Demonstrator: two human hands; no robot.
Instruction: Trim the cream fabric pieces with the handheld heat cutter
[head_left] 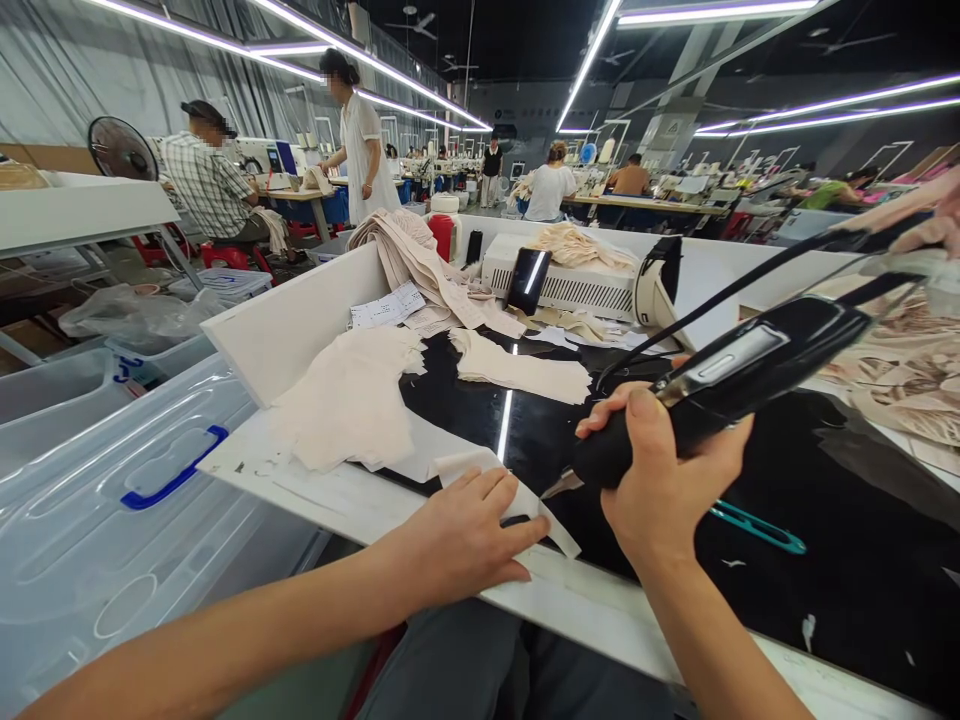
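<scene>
Near the front edge of the table, my left hand (472, 525) holds a small cream fabric piece (559, 535), its fingers curved over the cloth. My right hand (667, 470) is wrapped round a black corded handheld tool (757, 355), whose pointed metal tip (562, 484) is just to the right of the fabric piece. Whether the tip touches the cloth I cannot tell. Beyond my left hand lies a pile of cream fabric pieces (352, 395), and farther back a smaller stack of cut fabric (525, 367) rests on the glossy black tabletop (862, 540).
A teal narrow tool (757, 527) lies right of my right wrist. Behind are a phone (527, 280), a paper sheet (386, 307) and long fabric strips (409, 255). Clear plastic bins (97, 500) stand at left. At right another person's hand (934, 225) appears. Co-workers sit and stand farther back.
</scene>
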